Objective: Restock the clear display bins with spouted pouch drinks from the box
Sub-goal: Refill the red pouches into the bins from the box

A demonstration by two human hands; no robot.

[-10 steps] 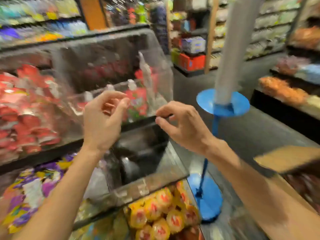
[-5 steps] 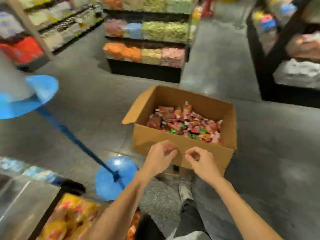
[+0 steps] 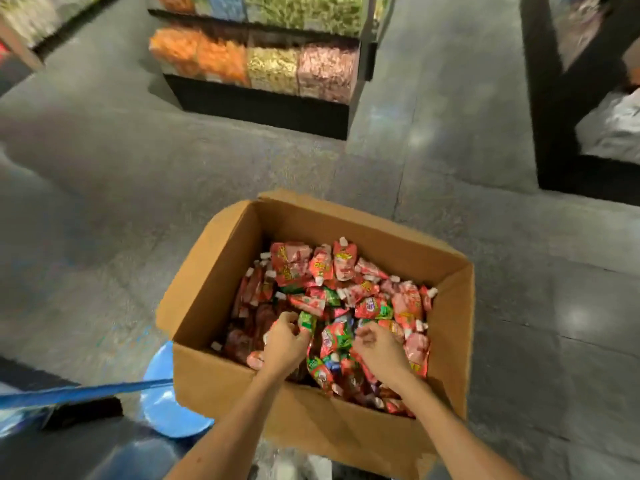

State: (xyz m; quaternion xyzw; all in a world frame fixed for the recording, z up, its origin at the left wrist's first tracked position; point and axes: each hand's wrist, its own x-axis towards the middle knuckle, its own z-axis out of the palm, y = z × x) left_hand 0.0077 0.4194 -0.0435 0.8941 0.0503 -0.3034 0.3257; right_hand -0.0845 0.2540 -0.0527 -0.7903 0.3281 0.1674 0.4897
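As I lean over the open brown cardboard box (image 3: 221, 271) on the grey floor (image 3: 104, 202), both my arms are down inside it. My left hand (image 3: 284, 346) has its fingers curled round a green-and-red spouted pouch (image 3: 306, 322) near the middle of the heap. My right hand (image 3: 378, 345) sits just beside it, fingers bent in over the pile and touching the packs. Whether it actually grips one, I cannot tell. Red and green spouted pouch drinks with white caps (image 3: 346, 265) fill the box in a loose jumble. Just left of the box, a round blue plastic base (image 3: 166, 410) lies on the floor, with a blue pole (image 3: 86, 391) running off leftward. Across the aisle stands a black shelf unit (image 3: 256, 98) carrying clear bins (image 3: 273, 64) of orange, yellow and pink snacks.
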